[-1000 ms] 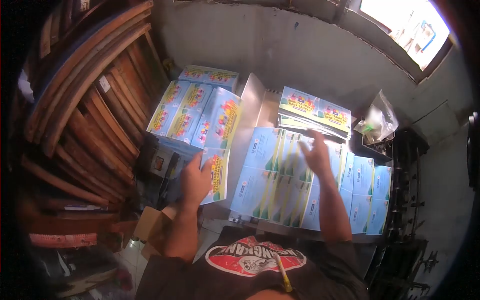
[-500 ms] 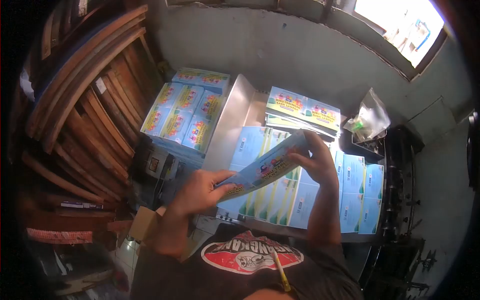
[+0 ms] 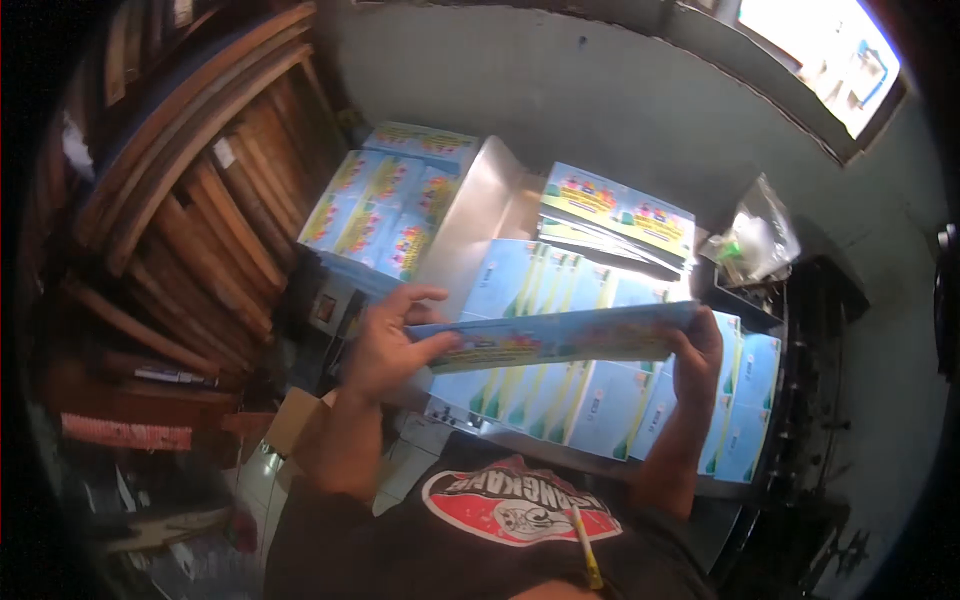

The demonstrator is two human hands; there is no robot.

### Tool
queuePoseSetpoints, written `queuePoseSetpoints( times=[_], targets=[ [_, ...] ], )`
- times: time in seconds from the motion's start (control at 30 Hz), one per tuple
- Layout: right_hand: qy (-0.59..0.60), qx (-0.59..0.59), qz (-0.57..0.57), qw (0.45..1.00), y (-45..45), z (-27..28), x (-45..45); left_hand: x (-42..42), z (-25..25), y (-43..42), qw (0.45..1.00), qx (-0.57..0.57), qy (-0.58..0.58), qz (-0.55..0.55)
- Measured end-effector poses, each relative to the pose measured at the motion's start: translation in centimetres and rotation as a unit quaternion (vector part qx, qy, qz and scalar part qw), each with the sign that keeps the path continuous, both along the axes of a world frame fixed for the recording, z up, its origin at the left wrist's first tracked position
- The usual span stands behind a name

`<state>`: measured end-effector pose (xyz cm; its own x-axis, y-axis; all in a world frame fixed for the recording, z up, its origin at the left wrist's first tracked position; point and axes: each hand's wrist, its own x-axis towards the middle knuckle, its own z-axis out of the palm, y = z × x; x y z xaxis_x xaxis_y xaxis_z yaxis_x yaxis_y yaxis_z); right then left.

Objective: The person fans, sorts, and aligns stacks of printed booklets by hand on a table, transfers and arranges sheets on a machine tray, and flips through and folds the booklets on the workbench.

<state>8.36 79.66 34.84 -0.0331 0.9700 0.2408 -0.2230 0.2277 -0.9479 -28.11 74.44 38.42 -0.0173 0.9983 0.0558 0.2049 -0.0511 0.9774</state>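
Between my two hands is a long blue printed booklet sheet (image 3: 560, 338), bowed and tilted so its cover print faces up towards me. My left hand (image 3: 392, 345) pinches its left end, thumb on the near face and some fingers raised. At the other end, my right hand (image 3: 697, 352) is closed around the edge. Below the sheet, overlapping rows of blue and green printed sheets (image 3: 608, 400) lie on the metal table. A stack of printed cover sheets (image 3: 617, 208) sits at the back of the table.
Stacked blue booklets (image 3: 372, 213) stand left of the table's raised metal side (image 3: 478, 215). A clear plastic bag (image 3: 757, 235) rests in a dark box at the right. Wooden frames (image 3: 205, 220) lean at the far left, with a cardboard box (image 3: 297, 422) below.
The held sheet has turned from a steep slant to nearly level. My right hand has moved down and right, and my left fingers have loosened. The camera view has shifted slightly.
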Motion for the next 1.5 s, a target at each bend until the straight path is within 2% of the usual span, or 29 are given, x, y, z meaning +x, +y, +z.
queuePoseSetpoints(
  times=[0.07,0.2,0.3,0.37,0.43,0.47,0.57,0.63,0.67,0.73,0.8,0.87,0.93,0.97,1.0,1.03,1.07,1.13,1.17,1.2,1.27,1.3,1.37,1.43,1.5],
  targets=[
    [0.026,-0.011,-0.005,1.000,-0.1,-0.4,0.7,1.2,0.7,-0.2,0.996,0.007,-0.090,0.004],
    [0.028,-0.024,-0.023,0.999,-0.4,-1.4,1.9,2.2,1.0,-0.3,0.994,0.047,-0.102,-0.005],
    [0.029,-0.032,-0.013,0.999,-0.4,-1.8,2.3,2.9,1.5,-0.4,0.993,0.027,-0.114,-0.004],
    [0.038,-0.034,-0.007,0.999,-1.0,-1.7,2.6,3.0,0.7,-0.2,0.992,0.020,-0.122,-0.003],
    [0.053,-0.091,0.042,0.994,-1.6,-1.1,2.5,3.2,-0.4,0.3,0.991,0.014,-0.131,-0.007],
    [-0.001,-0.119,0.039,0.992,-1.8,-1.7,3.0,3.1,-0.9,0.6,0.989,0.005,-0.146,-0.013],
    [0.000,-0.117,0.052,0.992,-2.1,-1.8,2.8,3.1,-2.6,0.9,0.986,-0.021,-0.165,-0.019],
    [-0.010,-0.120,0.009,0.993,-2.1,-2.0,2.9,3.5,-3.8,1.1,0.984,-0.036,-0.171,-0.022],
    [-0.013,-0.119,0.007,0.993,-1.5,-1.8,3.1,3.7,-4.3,1.3,0.980,-0.018,-0.199,0.020],
    [-0.002,-0.113,-0.117,0.987,1.4,-1.1,3.0,3.6,-5.7,1.5,0.972,0.000,-0.228,0.064],
    [0.017,-0.086,-0.127,0.988,6.5,-1.6,4.9,2.3,-7.6,1.2,0.981,0.030,-0.154,0.116],
    [0.000,-0.101,-0.087,0.991,12.7,-2.9,7.4,1.3,-8.6,0.3,0.983,0.002,-0.141,0.119],
    [-0.063,-0.117,-0.062,0.989,18.3,-5.0,9.1,0.6,-9.6,-0.9,0.987,-0.028,-0.078,0.135],
    [-0.219,-0.116,-0.158,0.956,19.4,-4.9,8.2,0.5,-9.9,-1.4,0.986,-0.030,-0.079,0.142],
    [-0.368,-0.109,-0.248,0.889,20.0,-5.0,7.2,0.4,-10.2,-1.9,0.988,-0.074,0.006,0.134],
    [-0.577,-0.058,-0.318,0.750,19.9,-5.7,6.0,0.2,-10.5,-2.4,0.981,-0.118,0.090,0.125],
    [-0.642,-0.086,-0.260,0.716,19.6,-5.7,5.6,0.3,-11.0,-2.7,0.980,-0.119,0.091,0.131],
    [-0.640,-0.088,-0.259,0.718,20.6,-8.9,5.7,1.4,-11.8,-2.6,0.971,-0.054,0.225,0.067],
    [-0.629,-0.026,-0.291,0.721,21.1,-10.8,6.3,1.9,-11.5,-2.2,0.965,-0.064,0.251,0.029],
    [-0.629,-0.027,-0.291,0.720,20.5,-10.4,6.1,2.6,-12.0,-1.7,0.966,-0.065,0.251,0.027],
    [-0.580,0.095,-0.262,0.766,17.9,-8.6,5.2,3.9,-14.3,-0.3,0.938,-0.025,0.343,0.036],
    [-0.532,0.136,-0.251,0.797,16.7,-8.4,5.5,4.7,-15.6,0.2,0.940,-0.019,0.339,0.020],
    [-0.491,0.100,-0.221,0.837,11.7,-6.7,5.6,6.8,-17.6,0.4,0.879,0.011,0.476,0.011],
    [-0.447,0.070,-0.190,0.871,6.0,-6.1,6.5,8.8,-17.3,-0.1,0.884,-0.003,0.466,-0.024],
    [-0.459,-0.023,-0.189,0.868,0.9,-6.6,7.0,11.1,-16.7,-0.4,0.888,-0.005,0.456,-0.061]
  ],
)
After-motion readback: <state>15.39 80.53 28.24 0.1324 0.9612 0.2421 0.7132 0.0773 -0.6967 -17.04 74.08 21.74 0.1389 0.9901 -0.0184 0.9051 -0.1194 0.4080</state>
